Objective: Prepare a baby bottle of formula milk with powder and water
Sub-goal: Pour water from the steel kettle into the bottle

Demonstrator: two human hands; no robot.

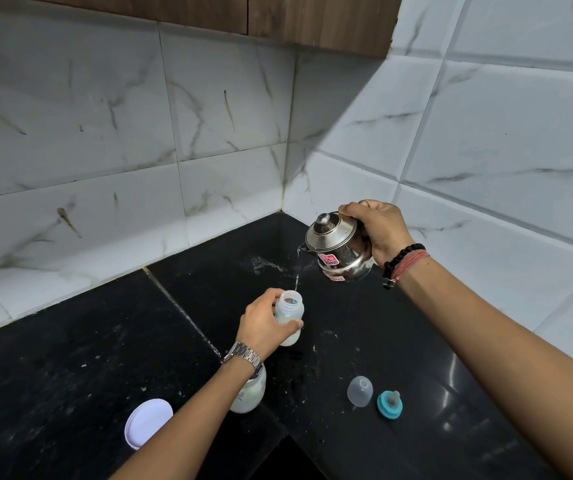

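An open, translucent baby bottle (290, 315) stands upright on the black counter (364, 323). My left hand (264, 325) grips its body, thumb in front. Above and to the right, my right hand (378, 230) holds a lidded steel kettle (338, 247) tilted left. A thin stream of water (297, 277) falls from its spout toward the bottle's mouth. White liquid or powder shows in the bottle's lower part.
A powder jar (248, 393) stands partly hidden under my left wrist, its white lid (148, 422) lying to the left. A clear bottle cap (360, 391) and a teal teat ring (389, 405) lie at the front right. Tiled walls meet in the corner behind. The counter carries spills.
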